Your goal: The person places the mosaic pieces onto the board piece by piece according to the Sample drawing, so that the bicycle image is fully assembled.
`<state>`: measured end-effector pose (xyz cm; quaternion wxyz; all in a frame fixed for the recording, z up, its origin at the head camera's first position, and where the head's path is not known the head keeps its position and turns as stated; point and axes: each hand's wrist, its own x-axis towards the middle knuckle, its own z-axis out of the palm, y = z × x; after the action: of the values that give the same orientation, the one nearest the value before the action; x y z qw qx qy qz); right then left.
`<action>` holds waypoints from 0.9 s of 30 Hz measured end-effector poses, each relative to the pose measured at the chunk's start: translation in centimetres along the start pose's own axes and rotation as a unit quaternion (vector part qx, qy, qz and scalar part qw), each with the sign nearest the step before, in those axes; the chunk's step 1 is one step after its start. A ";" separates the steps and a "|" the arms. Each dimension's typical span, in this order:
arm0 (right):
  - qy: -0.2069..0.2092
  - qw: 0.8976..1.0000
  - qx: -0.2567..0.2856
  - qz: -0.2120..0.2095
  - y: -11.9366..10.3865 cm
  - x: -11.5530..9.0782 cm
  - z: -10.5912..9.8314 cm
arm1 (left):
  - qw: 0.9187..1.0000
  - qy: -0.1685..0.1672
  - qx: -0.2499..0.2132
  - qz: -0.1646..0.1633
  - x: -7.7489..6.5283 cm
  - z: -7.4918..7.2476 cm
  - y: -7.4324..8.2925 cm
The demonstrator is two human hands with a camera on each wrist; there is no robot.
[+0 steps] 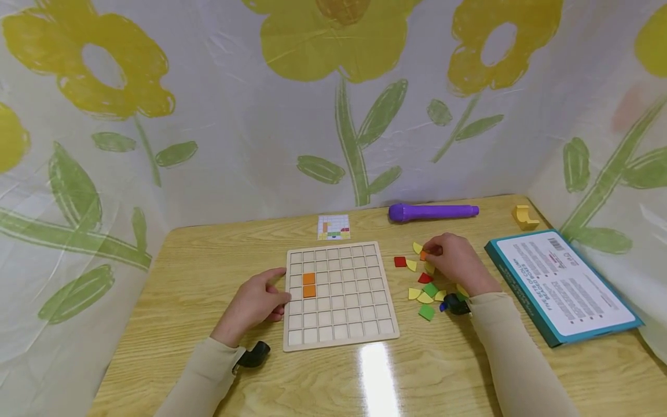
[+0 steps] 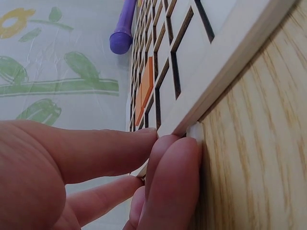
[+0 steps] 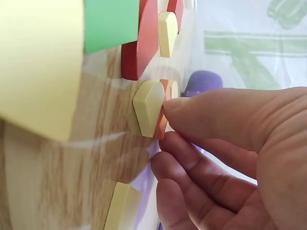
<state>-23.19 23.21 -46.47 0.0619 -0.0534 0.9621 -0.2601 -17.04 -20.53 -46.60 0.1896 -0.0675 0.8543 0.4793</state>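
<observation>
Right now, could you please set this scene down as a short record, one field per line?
left hand: grips left rim of the wooden grid board
right hand: pinches an orange tile
on the board: two orange square tiles, second column from the left, adjoining
right of the board: loose red, yellow, green and blue tiles
beyond the board: printed pattern card; purple toy microphone
far right: teal cardboard box; yellow notched block

Card (image 1: 334, 227) behind board (image 1: 339, 302); tiles (image 1: 429, 289) right of board; box (image 1: 565, 286) farther right
</observation>
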 end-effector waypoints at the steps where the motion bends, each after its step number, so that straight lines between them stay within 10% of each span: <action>1: -0.002 1.000 0.002 0.003 0.0 0.0 0.0 | 1.000 0.001 -0.001 0.000 0.0 0.0 0.0; 27: -0.001 1.000 0.005 0.008 -0.2 0.0 0.2 | 1.000 0.004 0.014 0.001 0.0 0.1 0.0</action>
<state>-23.13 22.98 -46.53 0.0647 -0.0459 0.9610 -0.2647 -17.06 -20.40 -46.65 0.1866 -0.0663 0.8618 0.4669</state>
